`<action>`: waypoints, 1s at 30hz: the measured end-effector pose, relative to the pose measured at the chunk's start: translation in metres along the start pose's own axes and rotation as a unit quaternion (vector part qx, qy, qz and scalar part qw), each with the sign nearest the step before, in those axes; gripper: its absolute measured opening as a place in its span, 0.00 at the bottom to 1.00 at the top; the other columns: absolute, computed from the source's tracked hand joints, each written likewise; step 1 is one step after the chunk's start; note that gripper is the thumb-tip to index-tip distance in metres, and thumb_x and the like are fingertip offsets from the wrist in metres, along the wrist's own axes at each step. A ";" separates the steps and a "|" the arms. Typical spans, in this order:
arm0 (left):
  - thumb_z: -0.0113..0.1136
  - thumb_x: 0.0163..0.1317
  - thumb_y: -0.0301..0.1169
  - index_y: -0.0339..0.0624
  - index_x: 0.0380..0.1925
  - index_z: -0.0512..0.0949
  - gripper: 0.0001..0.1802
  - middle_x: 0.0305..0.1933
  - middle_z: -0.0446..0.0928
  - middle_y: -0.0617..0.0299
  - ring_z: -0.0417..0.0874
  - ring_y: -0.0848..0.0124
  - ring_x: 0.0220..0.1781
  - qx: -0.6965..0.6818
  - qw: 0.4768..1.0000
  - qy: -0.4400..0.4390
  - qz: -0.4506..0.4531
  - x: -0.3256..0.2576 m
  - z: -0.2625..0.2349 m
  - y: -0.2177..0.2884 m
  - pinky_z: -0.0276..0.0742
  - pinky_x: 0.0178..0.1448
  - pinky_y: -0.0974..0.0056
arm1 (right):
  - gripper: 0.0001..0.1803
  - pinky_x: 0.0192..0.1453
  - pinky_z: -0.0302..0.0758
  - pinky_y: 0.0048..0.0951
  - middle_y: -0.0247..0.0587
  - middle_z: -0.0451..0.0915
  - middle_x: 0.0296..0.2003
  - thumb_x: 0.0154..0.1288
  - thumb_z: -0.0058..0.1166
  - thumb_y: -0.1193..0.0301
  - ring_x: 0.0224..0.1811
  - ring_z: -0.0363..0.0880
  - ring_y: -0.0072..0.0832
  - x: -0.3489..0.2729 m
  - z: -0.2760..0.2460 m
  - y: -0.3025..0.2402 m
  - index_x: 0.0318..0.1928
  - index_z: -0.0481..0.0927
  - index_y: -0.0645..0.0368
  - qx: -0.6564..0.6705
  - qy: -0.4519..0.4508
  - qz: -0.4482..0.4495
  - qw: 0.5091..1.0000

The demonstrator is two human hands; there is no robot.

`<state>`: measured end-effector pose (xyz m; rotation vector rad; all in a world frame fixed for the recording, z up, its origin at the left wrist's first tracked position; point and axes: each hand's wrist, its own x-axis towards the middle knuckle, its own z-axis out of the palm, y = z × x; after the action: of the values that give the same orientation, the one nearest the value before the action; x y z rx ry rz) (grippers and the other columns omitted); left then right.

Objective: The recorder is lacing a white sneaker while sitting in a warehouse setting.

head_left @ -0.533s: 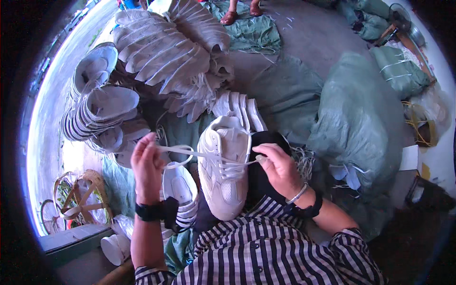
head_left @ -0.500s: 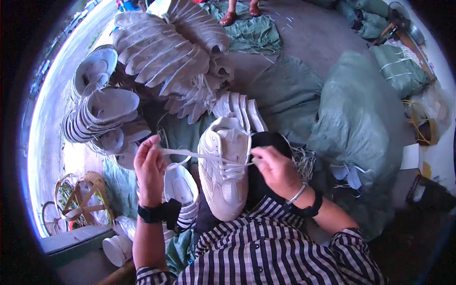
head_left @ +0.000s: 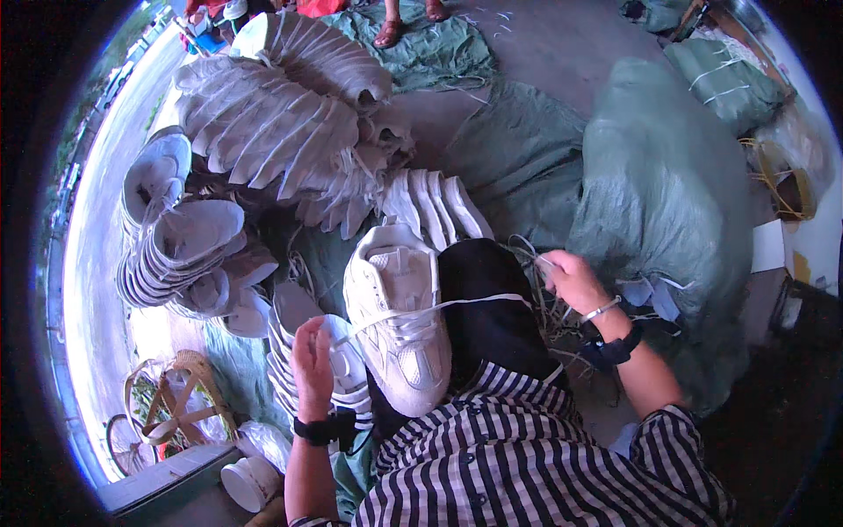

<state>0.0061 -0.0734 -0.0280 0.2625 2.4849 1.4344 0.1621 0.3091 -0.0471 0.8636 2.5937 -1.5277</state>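
Since half a second ago the right hand (head_left: 572,279) has swung outward, away from the shoe, drawing the white flat shoelace (head_left: 457,305) out into a long taut line across the lap; the left hand (head_left: 312,356) has dropped lower and closer to the body. The right hand is closed, fingers pinched on the far end of the lace beside a loose bundle of white laces (head_left: 536,290) lying just under it. The left hand is curled with the fingers half shut, pinching the near end of the lace at the shoe's eyelets. The white chunky-soled leather sneaker (head_left: 395,325) rests on the person's dark-trousered lap (head_left: 483,307), toe pointing away, sole down, between the two hands.

Just beside the left hand a row of white sneakers standing on edge (head_left: 334,386) presses against the lap. Further off, large fans of stacked white sneakers (head_left: 263,123) and a second pile of nested white shoes (head_left: 184,246) crowd the left side. A big green woven sack (head_left: 667,193) lies to the right, with a tied green bundle (head_left: 724,83) beyond it. A wicker basket (head_left: 171,413) and a white cup (head_left: 250,481) sit at lower left. The floor is grey concrete (head_left: 544,44), partly covered by green sheeting (head_left: 430,53), where another person's sandalled feet (head_left: 408,22) stand.
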 end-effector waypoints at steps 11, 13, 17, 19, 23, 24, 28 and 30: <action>0.59 0.52 0.31 0.46 0.31 0.77 0.06 0.27 0.71 0.60 0.75 0.63 0.32 0.394 0.853 -0.100 0.327 0.004 0.042 0.089 0.73 0.29 0.59 | 0.02 0.28 0.73 0.33 0.44 0.77 0.24 0.62 0.46 0.76 0.25 0.79 0.38 -0.009 0.074 -0.104 0.35 0.70 0.59 0.045 0.067 -0.292 0.953; 0.57 0.53 0.27 0.43 0.30 0.76 0.04 0.28 0.72 0.58 0.75 0.61 0.31 0.386 0.844 -0.160 0.337 -0.006 0.036 0.093 0.73 0.32 0.60 | 0.02 0.27 0.74 0.32 0.44 0.77 0.24 0.62 0.46 0.77 0.24 0.80 0.35 -0.015 0.078 -0.096 0.35 0.70 0.59 0.041 0.039 -0.254 0.966; 0.48 0.59 0.20 0.36 0.39 0.76 0.10 0.30 0.73 0.55 0.76 0.67 0.33 0.108 0.975 -0.063 0.182 -0.012 0.027 0.087 0.71 0.38 0.65 | 0.03 0.25 0.74 0.31 0.45 0.77 0.22 0.61 0.48 0.77 0.23 0.80 0.32 -0.019 0.082 -0.092 0.36 0.71 0.60 0.100 0.002 -0.208 0.973; 0.50 0.63 0.28 0.38 0.45 0.74 0.12 0.32 0.75 0.62 0.75 0.72 0.35 -0.019 0.990 -0.015 0.141 -0.016 0.027 0.072 0.70 0.43 0.68 | 0.03 0.26 0.74 0.31 0.45 0.77 0.22 0.60 0.48 0.77 0.24 0.80 0.34 -0.020 0.080 -0.097 0.36 0.71 0.60 0.094 -0.029 -0.192 0.976; 0.50 0.64 0.30 0.37 0.45 0.72 0.12 0.34 0.77 0.61 0.75 0.74 0.35 -0.114 0.984 0.032 0.131 -0.015 0.039 0.071 0.72 0.41 0.69 | 0.05 0.32 0.72 0.43 0.50 0.77 0.26 0.58 0.51 0.71 0.30 0.77 0.48 -0.018 0.088 -0.096 0.30 0.72 0.58 0.088 0.020 -0.218 0.972; 0.50 0.64 0.28 0.36 0.44 0.72 0.11 0.34 0.78 0.58 0.77 0.74 0.32 -0.155 0.984 0.013 0.090 -0.010 0.037 0.067 0.73 0.40 0.70 | 0.05 0.32 0.72 0.42 0.49 0.77 0.26 0.58 0.51 0.70 0.31 0.76 0.48 -0.016 0.090 -0.096 0.30 0.72 0.58 0.071 0.037 -0.236 0.969; 0.52 0.64 0.29 0.34 0.36 0.73 0.07 0.29 0.78 0.60 0.76 0.78 0.25 -0.194 0.979 -0.066 -0.007 -0.011 0.026 0.056 0.71 0.33 0.74 | 0.06 0.33 0.73 0.42 0.47 0.76 0.27 0.58 0.52 0.69 0.30 0.77 0.45 -0.019 0.097 -0.092 0.30 0.72 0.58 0.009 0.056 -0.262 0.963; 0.54 0.62 0.30 0.35 0.31 0.75 0.08 0.25 0.74 0.66 0.72 0.81 0.25 -0.190 0.972 -0.131 -0.042 -0.014 0.024 0.054 0.67 0.31 0.76 | 0.06 0.32 0.73 0.42 0.47 0.76 0.27 0.58 0.51 0.69 0.29 0.77 0.45 -0.022 0.095 -0.095 0.29 0.72 0.58 -0.003 0.049 -0.255 0.966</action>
<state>0.0281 -0.0309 0.0094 0.2463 1.9454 1.6796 0.1120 0.1867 -0.0139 0.2762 3.0568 -1.6001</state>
